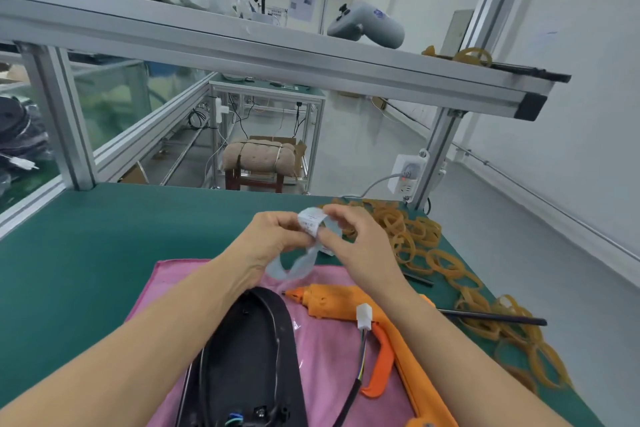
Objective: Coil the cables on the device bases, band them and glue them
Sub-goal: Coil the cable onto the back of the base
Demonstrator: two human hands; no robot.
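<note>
Both hands, left (273, 236) and right (349, 243), pinch one label strip (311, 224); one glue gun (349, 302), one black base (249, 350) below grip.

A matt green mat covers the table (104, 236), where a soft pink cloth (332, 357) with a fine nap lies under a black plastic device base (249, 350) of dull, slightly sheened finish. Beside it rests a smooth orange plastic glue gun (346, 302), with a white plastic connector (364, 316) lying on it. Translucent amber rubber bands (415, 236) heap at the table's far right. A thin strip of printed white paper labels on pale glossy backing (311, 222) curls between both hands. Brushed aluminium rails (242, 55) frame the station.
</note>
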